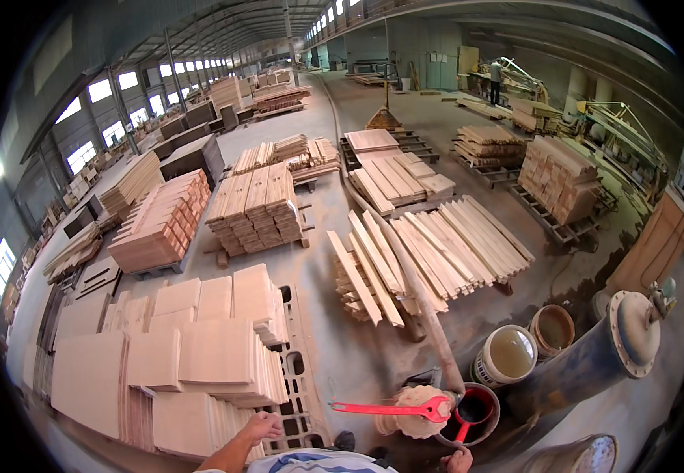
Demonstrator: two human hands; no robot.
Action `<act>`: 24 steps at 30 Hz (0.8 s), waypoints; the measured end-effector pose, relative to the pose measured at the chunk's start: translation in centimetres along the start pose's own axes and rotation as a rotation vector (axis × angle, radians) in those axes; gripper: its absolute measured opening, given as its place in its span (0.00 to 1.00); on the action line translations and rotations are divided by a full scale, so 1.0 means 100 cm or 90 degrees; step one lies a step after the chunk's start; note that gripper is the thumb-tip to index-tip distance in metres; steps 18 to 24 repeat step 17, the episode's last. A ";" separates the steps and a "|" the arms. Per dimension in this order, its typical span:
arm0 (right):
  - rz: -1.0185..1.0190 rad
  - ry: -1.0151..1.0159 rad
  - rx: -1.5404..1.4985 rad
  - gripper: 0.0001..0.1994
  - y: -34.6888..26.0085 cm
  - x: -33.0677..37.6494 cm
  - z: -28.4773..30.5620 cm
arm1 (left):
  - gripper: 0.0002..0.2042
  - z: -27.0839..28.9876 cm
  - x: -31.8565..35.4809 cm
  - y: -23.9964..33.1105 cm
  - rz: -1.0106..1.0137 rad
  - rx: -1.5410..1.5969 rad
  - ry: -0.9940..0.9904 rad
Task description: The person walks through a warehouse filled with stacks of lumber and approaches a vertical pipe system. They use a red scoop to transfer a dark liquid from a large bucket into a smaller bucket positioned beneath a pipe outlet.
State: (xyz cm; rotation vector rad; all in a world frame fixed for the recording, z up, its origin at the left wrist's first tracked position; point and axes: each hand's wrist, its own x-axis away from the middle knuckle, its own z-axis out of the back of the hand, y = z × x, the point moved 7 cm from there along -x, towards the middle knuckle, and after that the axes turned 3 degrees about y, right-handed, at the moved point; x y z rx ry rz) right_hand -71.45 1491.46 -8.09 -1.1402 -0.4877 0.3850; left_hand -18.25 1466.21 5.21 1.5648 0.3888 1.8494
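My left hand (pixel 263 426) is low in the view, fingers curled, beside the near edge of stacked pale wooden boards (pixel 223 347). What it holds, if anything, is hidden. My right hand (pixel 458 459) is at the lower edge, fingers bent in, at the near rim of a bucket (pixel 493 430) with dark contents. A red handle (pixel 462 430) slants out of the bucket and ends just above this hand; whether they touch is unclear. Left of the bucket, a long red wrench-like tool (pixel 389 409) with a forked end lies across a lumpy, pale, dust-coated round thing (pixel 417 426).
A white bucket (pixel 507 355) and a brown bucket (pixel 552 329) stand beyond the right hand, next to a blue metal cylinder (pixel 578 366). A thick hose (pixel 421 296) runs away past loose timber strips (pixel 460 252). A black plastic pallet (pixel 298 386) edges the boards. A person (pixel 495 83) stands far off.
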 end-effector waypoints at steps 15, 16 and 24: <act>-0.050 -0.081 0.057 0.16 0.068 -0.011 -0.033 | 0.17 0.013 -0.001 -0.009 -0.017 0.021 0.033; -0.049 -0.100 0.068 0.17 0.075 -0.017 -0.034 | 0.17 0.012 -0.003 -0.010 -0.017 0.027 0.030; -0.044 -0.104 0.071 0.17 0.077 -0.022 -0.034 | 0.17 0.012 -0.004 -0.012 -0.016 0.032 0.029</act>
